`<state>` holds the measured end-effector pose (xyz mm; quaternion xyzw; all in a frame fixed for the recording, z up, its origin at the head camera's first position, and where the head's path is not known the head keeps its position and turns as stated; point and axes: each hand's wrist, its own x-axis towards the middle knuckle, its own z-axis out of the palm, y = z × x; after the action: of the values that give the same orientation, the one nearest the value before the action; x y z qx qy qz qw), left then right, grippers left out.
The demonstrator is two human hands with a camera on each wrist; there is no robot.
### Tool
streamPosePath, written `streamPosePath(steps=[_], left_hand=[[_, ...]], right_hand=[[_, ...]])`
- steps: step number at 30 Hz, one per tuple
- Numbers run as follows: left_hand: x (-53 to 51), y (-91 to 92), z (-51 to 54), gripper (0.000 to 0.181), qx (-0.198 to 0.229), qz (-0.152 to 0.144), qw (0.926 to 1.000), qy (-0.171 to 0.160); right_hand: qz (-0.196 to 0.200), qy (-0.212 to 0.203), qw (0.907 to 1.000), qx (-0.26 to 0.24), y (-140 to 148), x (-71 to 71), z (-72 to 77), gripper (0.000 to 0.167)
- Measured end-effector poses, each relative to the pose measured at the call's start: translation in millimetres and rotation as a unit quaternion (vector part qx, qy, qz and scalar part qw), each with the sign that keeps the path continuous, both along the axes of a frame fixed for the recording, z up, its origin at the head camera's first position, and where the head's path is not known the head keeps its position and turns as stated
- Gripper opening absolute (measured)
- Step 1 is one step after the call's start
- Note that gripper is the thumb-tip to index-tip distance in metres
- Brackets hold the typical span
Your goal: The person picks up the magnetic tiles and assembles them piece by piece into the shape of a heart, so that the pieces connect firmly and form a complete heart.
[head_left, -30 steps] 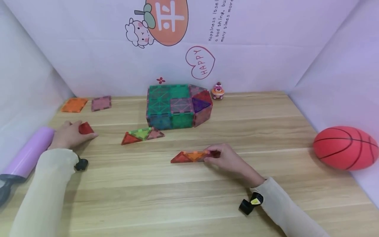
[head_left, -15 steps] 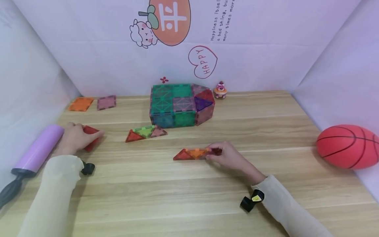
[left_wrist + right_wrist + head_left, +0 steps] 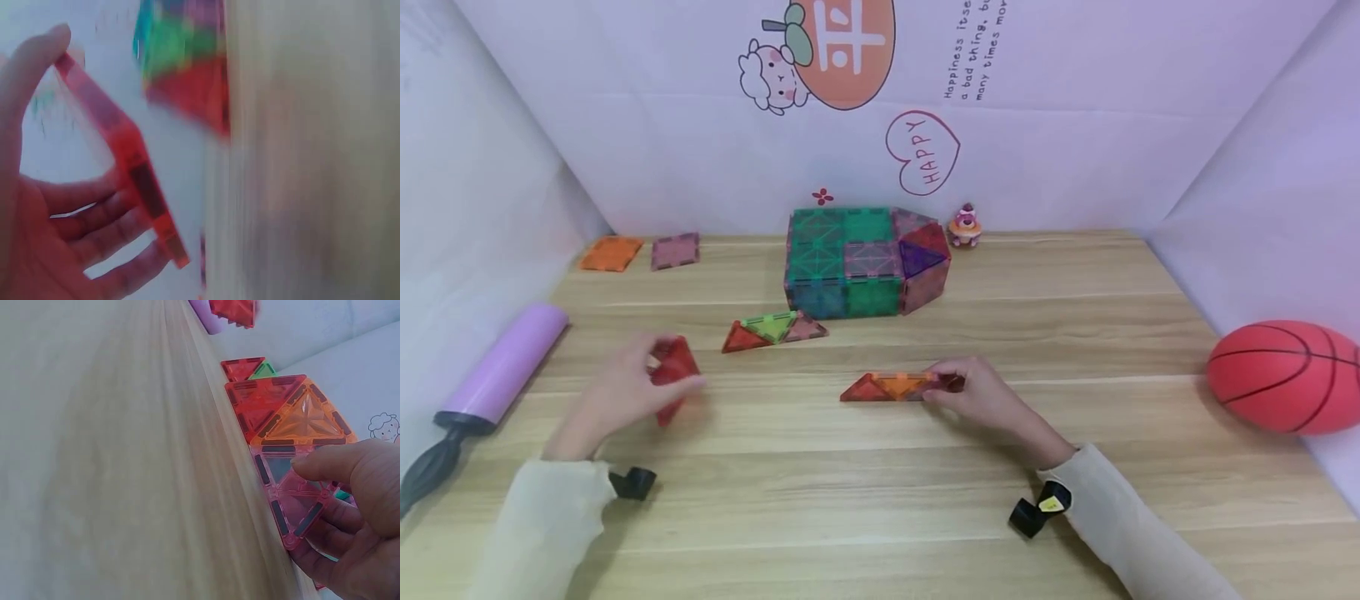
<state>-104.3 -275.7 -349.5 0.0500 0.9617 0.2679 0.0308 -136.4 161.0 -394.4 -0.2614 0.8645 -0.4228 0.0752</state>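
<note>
My left hand [image 3: 613, 392] holds a red magnetic tile [image 3: 676, 367] above the left part of the table, its edge between thumb and fingers in the left wrist view. My right hand [image 3: 981, 396] pinches the pink triangle tile [image 3: 294, 500] at the right end of an upright strip. An orange triangle tile [image 3: 309, 415] and a red triangle tile [image 3: 259, 403] make up the rest of that strip, its lower edge on the table. Behind it stands a similar strip with a red, a green [image 3: 769, 327] and a pink triangle.
A box-like build of green, blue, pink and purple tiles [image 3: 844, 262] stands at the back, a small bear figure [image 3: 966, 227] beside it. Orange [image 3: 612, 254] and pink square tiles [image 3: 675, 251] lie back left. A purple pump [image 3: 505, 367] flanks the left, a red ball [image 3: 1285, 377] the right.
My left hand has lifted the red tile and carried it to the right and nearer the front. The right hand keeps its grip on the strip, about in place. The view has shifted slightly.
</note>
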Motion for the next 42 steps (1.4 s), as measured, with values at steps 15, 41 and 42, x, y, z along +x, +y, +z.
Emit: streamPosePath(steps=[15,41,42], left_hand=[[6.9,114.7,-15.2,0.082,0.035,-0.172,0.9843,-0.016],[0.6,148.5,-26.9,0.087,0.103,-0.208,0.9702,-0.068],[0.0,148.6,-27.4,0.087,0.103,-0.208,0.9703,-0.068]], right_hand=[[-0.014,0.026,0.9993,0.022,-13,0.2,-0.3,0.014],[0.06,0.023,0.9972,0.038,-27,-15.4,23.4,0.017],[0.074,0.023,0.9965,0.031,-29,-18.2,29.3,0.018]])
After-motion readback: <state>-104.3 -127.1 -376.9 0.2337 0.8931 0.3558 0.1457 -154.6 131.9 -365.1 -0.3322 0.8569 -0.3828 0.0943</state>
